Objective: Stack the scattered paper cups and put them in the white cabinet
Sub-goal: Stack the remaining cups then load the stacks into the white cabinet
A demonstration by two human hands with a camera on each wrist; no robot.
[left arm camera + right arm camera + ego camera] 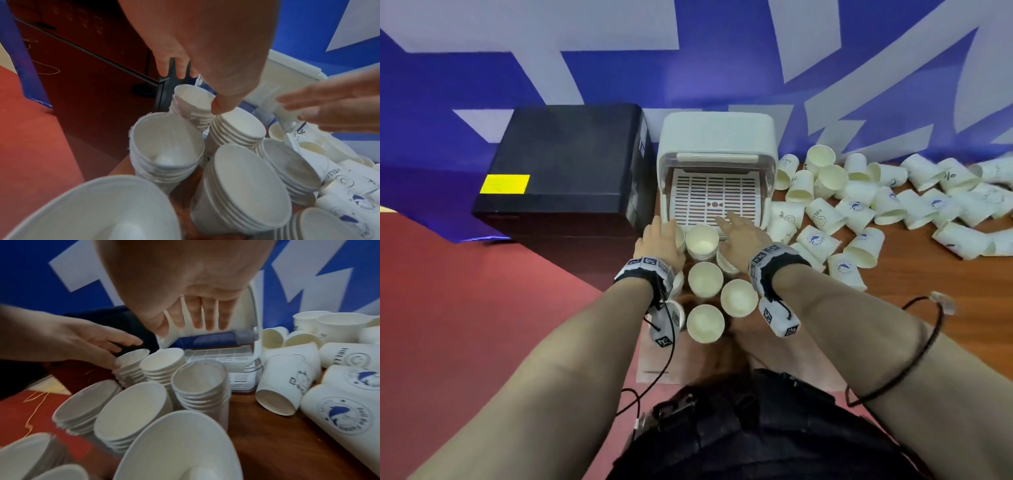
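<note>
The white cabinet (717, 132) stands open at the back of the table, its slotted tray (714, 198) bare. Several stacks of white paper cups (705, 279) stand upright in front of it. My left hand (666, 231) reaches over the far left stack (193, 99), with the thumb (221, 105) at its rim and the fingers (174, 71) straight past it. My right hand (736, 228) hovers flat with spread fingers (207, 319) above the tray's front edge and holds nothing. Below it stands another stack (162, 360).
Loose paper cups (859, 212) lie on their sides across the wooden table (928, 281) to the right, some printed with blue logos. A black box (565, 164) sits right beside the cabinet's left side. A blue and white wall stands behind, with red floor at left.
</note>
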